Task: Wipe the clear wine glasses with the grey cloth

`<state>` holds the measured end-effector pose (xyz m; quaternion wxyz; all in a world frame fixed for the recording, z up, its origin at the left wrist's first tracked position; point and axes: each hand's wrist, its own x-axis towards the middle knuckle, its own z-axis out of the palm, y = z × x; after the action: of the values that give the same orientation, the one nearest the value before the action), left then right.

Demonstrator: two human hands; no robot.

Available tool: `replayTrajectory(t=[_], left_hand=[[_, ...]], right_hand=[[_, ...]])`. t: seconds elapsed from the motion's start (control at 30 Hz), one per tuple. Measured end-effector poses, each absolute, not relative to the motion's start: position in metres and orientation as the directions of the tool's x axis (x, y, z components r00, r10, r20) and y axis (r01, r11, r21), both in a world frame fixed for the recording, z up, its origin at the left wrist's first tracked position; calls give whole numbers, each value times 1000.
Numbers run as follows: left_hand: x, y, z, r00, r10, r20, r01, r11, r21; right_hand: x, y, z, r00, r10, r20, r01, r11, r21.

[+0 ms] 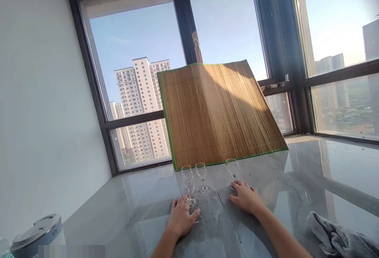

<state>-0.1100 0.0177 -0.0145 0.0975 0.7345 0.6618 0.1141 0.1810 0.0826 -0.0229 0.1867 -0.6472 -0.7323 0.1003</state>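
Observation:
Several small clear stemmed glasses stand on the grey glossy surface ahead of me. My left hand (182, 217) is curled around the lower part of the nearest glass at left, its thumb by the foot. Directly behind stands another stemmed glass (187, 174); the clear outlines overlap, so I cannot separate them fully. Just right of these is an upright glass (200, 171) that neither hand touches. Farther right, my right hand (248, 198) has its fingertips closed at the stem and foot of one more stemmed glass (232, 167), partly hiding its base.
A tan bamboo mat (213, 112) with green edging leans against the dark window frame (177, 21) behind the glasses. A crumpled grey cloth (340, 236) lies at lower right. At lower left is a lidded cup (38, 230), beside a white wall (44, 104).

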Motion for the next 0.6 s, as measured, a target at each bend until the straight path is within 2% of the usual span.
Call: replayTrajectory(t=[0.1,0.33,0.47,0.6], left_hand=[[-109,17,-14,104,993,58,949,-117,294],[-109,16,-17,117,987,108,950,-143,278],[-109,17,-19,117,986,119,949,-146,278],[-107,16,-18,125,984,124,951,-154,268]], right_hand=[[172,71,-17,-210,968,138,846,250,-471],[141,50,-15,-421,870,257,652,487,-581],[127,48,-20,-437,846,306,594,527,-608],[111,49,-26,-462,843,275,603,527,-599]])
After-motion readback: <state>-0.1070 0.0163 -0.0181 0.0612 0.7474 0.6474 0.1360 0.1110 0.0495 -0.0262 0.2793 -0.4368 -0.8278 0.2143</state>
